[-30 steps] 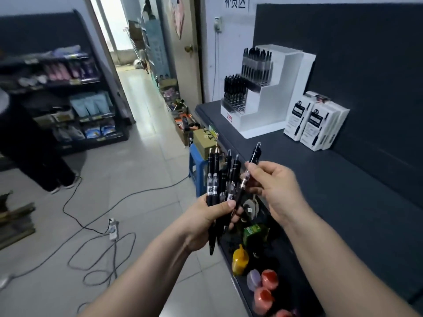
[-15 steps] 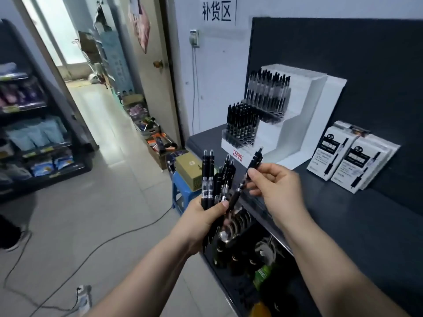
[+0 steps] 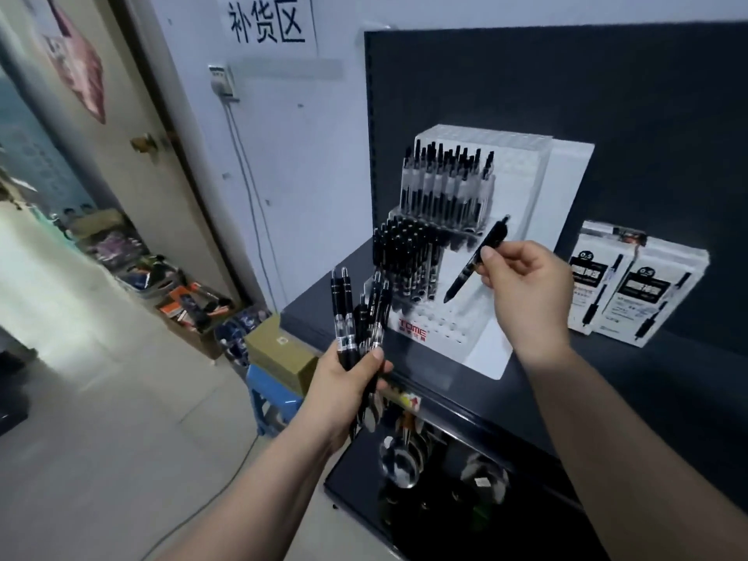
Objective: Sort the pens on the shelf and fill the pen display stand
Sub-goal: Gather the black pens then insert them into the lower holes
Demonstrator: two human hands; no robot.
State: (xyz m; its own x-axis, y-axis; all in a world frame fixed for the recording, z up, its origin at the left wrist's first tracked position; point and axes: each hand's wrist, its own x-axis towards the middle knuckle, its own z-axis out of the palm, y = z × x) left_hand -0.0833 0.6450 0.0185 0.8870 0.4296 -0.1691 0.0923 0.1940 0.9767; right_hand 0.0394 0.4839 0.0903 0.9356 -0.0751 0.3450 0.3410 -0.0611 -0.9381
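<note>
Pen [image 3: 477, 259] now nearer TOME stand [image 3: 522, 188], seemingly

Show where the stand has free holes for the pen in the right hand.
On the stand, free holes lie in the lowest tier, between the black pens and the TOME label, and rightward. The middle tier's clear pens stand crowded.

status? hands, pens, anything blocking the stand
Left grip holds bundle of black pens. Right grip pinches one pen, tip down toward the display stand, empty front holes. Nothing seen in the way.
</note>
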